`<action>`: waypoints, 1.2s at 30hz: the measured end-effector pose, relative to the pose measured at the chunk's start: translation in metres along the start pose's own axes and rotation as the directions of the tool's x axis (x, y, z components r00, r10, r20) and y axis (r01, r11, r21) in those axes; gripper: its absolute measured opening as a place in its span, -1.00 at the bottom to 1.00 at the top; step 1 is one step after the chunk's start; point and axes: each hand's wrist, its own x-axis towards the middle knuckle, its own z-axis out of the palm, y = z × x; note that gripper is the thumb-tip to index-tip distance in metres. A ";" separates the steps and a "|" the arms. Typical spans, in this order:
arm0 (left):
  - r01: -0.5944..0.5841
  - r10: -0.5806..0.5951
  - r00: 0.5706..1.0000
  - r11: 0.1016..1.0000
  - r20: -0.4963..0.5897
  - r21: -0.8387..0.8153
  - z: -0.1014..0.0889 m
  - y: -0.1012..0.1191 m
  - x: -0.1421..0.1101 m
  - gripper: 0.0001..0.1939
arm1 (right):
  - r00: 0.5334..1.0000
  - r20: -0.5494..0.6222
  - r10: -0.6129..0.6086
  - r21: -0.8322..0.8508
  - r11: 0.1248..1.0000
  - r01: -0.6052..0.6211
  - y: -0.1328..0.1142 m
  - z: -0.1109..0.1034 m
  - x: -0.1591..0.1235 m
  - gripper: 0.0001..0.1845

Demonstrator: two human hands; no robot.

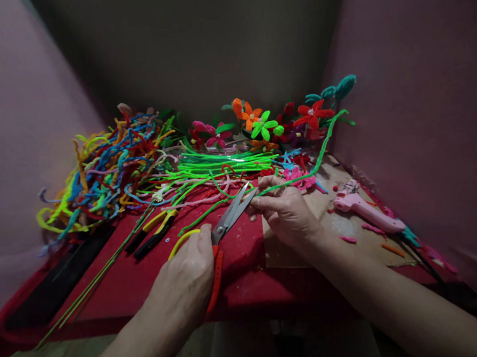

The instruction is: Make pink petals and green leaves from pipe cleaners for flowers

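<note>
My left hand point(192, 263) is closed around the handles of a pair of scissors point(229, 215) with yellow and red-orange grips. The scissor blades are slightly apart and point up and to the right, their tips close to the fingers of my right hand point(284, 211). Pinched in that right hand is a green pipe cleaner point(321, 155), whose free end rises to the upper right. Another green length point(200, 219) runs to the lower left behind the blades; I cannot tell whether it is the same piece.
Tangled coloured pipe cleaners point(106, 175) are heaped at the left, beside a green bundle point(225, 162). Pipe-cleaner flowers point(263, 125) stand at the back. Yellow-black pliers point(155, 233) lie left of the scissors. A pink glue gun point(368, 211) rests on a board point(282, 251) at right.
</note>
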 end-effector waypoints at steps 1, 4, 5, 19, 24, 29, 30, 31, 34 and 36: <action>-0.003 0.003 1.000 1.000 0.003 0.012 0.000 0.000 0.000 -0.61 | 1.000 -0.006 0.012 0.011 1.000 -0.012 0.000 0.000 0.000 -0.67; -0.009 0.006 0.999 0.999 0.052 0.050 -0.002 0.000 0.002 -0.60 | 0.999 -0.021 0.038 0.037 0.999 -0.037 0.000 0.001 0.001 -0.67; -0.007 0.002 0.997 0.998 0.075 0.065 -0.003 0.001 0.003 -0.61 | 0.999 -0.027 0.045 0.046 0.998 -0.044 0.000 0.001 0.001 -0.66; -0.013 -0.006 0.992 0.988 0.123 0.153 -0.011 0.005 0.007 -0.58 | 0.982 -0.062 0.178 0.129 0.977 -0.169 0.004 -0.003 0.002 -0.73; -0.015 -0.005 0.993 0.986 0.118 0.165 -0.012 0.006 0.008 -0.58 | 0.974 -0.070 0.217 0.169 0.965 -0.203 0.004 -0.003 0.002 -0.75; -0.027 0.017 0.998 0.989 0.067 0.147 -0.008 0.004 0.008 -0.59 | 0.964 -0.074 0.257 0.209 0.949 -0.237 0.004 -0.003 0.003 -0.78; -0.031 0.024 0.998 0.990 0.058 0.137 -0.005 0.003 0.007 -0.59 | 0.960 -0.071 0.272 0.221 0.943 -0.251 0.005 -0.003 0.004 -0.78; -0.035 0.029 0.998 0.991 0.052 0.127 -0.003 0.003 0.007 -0.59 | 0.957 -0.068 0.283 0.233 0.937 -0.261 0.006 -0.003 0.004 -0.78; -0.033 0.030 0.999 0.997 0.034 0.068 0.002 0.000 0.005 -0.62 | 0.951 -0.069 0.302 0.248 0.928 -0.277 0.008 -0.005 0.006 -0.76; -0.015 0.015 1.000 1.000 0.014 0.011 -0.001 -0.002 0.005 -0.66 | 0.952 -0.088 0.294 0.235 0.935 -0.267 0.008 -0.006 0.006 -0.76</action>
